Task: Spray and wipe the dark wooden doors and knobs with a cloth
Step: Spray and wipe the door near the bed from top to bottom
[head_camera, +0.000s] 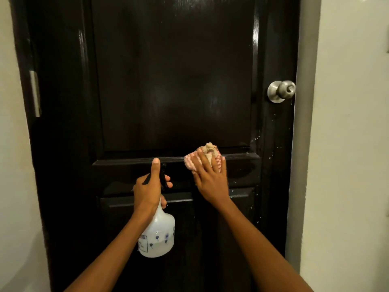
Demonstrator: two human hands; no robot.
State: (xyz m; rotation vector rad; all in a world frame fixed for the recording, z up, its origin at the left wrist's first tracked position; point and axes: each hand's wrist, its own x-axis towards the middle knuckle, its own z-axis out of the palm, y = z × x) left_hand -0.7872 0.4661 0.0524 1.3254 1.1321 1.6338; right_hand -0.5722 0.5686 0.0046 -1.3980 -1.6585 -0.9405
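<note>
Wiping: right hand [210, 182] presses the cloth [203, 155] against the door [174, 81], its fingers [205, 161] spread straight over the fabric.
Cloth: bunched, pink-striped, on the ledge below the upper panel, right of centre.
Left hand [148, 186]: fingers curled round the neck of the spray bottle [157, 234], thumb pointing up.
Spray bottle: translucent white, hanging upright in front of the lower panel.
Knob [282, 91]: metal, at the door's right edge, well above the cloth.
Droplets: white specks along the door's right edge below the knob.
</note>
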